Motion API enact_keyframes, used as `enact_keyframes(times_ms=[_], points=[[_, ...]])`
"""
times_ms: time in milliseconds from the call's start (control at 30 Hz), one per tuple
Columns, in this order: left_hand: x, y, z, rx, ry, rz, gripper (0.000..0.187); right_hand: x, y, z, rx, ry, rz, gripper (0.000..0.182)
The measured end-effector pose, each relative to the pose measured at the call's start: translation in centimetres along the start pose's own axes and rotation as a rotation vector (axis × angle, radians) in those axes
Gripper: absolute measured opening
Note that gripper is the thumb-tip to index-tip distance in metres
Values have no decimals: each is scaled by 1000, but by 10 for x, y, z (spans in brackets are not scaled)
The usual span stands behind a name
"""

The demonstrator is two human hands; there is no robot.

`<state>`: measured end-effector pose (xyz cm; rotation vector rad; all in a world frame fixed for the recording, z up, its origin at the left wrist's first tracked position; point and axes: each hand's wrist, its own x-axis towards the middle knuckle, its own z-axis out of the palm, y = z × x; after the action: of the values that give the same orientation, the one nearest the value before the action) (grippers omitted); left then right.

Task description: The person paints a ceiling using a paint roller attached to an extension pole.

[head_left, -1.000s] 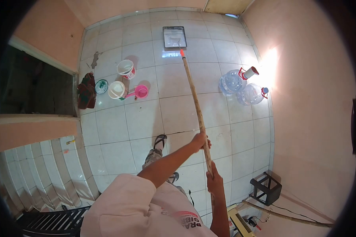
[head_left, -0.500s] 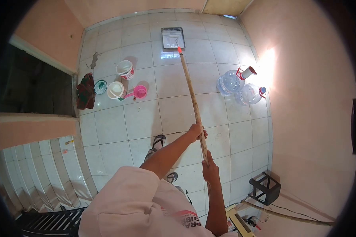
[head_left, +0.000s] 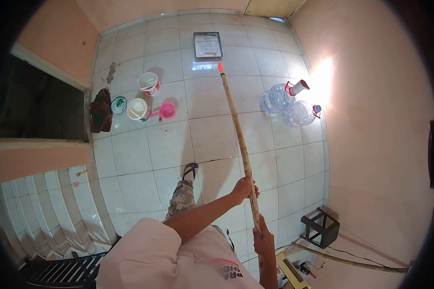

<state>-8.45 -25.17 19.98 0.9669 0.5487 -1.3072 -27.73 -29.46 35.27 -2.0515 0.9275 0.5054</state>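
Note:
My left hand (head_left: 244, 188) is closed around a long wooden pole (head_left: 236, 127). Lower down the same pole, closer to my body, my right hand (head_left: 264, 239) also grips it. An orange handle (head_left: 221, 68) with a thin metal rod sits on the pole's far end, like that of a paint roller. The rod reaches to the near edge of a black-rimmed paint tray (head_left: 195, 47) lying on the floor. White paint shows inside the tray. A pale roller head seems to rest there, but it is hard to make out.
White buckets (head_left: 148, 85), a pink dipper (head_left: 167, 111), a green-smeared lid (head_left: 119, 105) and a dark cloth (head_left: 101, 111) lie to the left. Large water bottles (head_left: 300, 114) stand by the right wall. A black stool (head_left: 320, 228) is at lower right; stairs (head_left: 48, 207) are at lower left.
Both hands and the pole have come back toward my body. The orange handle has drawn from the tray's edge to just short of it. One foot now shows with more of its leg.

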Motion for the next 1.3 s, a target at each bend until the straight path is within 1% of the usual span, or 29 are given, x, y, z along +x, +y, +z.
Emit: enact_keyframes(times_ms=[167, 267, 333, 433, 500, 533, 600, 633, 700, 767, 833, 900, 1000, 1067, 1167, 1200, 1300], points=[[7, -5, -4, -7, 31, -32, 51, 4, 10, 7, 33, -27, 21, 61], [16, -6, -9, 8, 56, -43, 53, 12, 16, 14, 38, -34, 23, 60], [34, -2, -20, -1, 65, -13, 57, 26, 12, 22, 16, -14, 6, 60], [69, 25, -37, 8, 75, 39, 60, 73, 16, 48, -25, 122, -185, 59], [95, 52, -49, -3, 78, 55, 59, 106, -1, 55, -59, 153, -202, 59], [104, 65, -52, -25, 81, 51, 59, 117, -10, 56, -77, 167, -209, 59], [111, 89, -52, 18, 114, 44, 58, 130, -37, 45, 31, 71, -55, 59], [113, 95, -52, 41, 130, 41, 58, 131, -45, 43, 87, 24, 22, 58], [109, 89, -50, 18, 103, 21, 59, 125, -36, 43, 32, 54, -20, 58], [94, 69, -47, 20, 77, 1, 60, 108, -22, 42, -8, 72, -57, 58], [74, 40, -45, 0, 13, -29, 61, 75, -9, 37, -34, 81, -88, 59], [46, 25, -36, 24, 29, -81, 61, 43, 0, 32, 10, 24, -8, 59], [32, 23, -31, 38, 39, -76, 61, 43, -6, 28, 35, -2, 41, 59], [46, 40, -36, 38, 48, -44, 62, 54, -11, 33, 24, 19, 27, 59], [92, 71, -57, -8, 36, 7, 61, 104, -31, 47, -30, 63, -31, 59], [101, 85, -62, 3, 63, 6, 62, 119, -40, 52, -39, 79, -46, 59], [94, 92, -65, 42, 87, -15, 58, 115, -45, 59, -12, 82, -32, 58]])
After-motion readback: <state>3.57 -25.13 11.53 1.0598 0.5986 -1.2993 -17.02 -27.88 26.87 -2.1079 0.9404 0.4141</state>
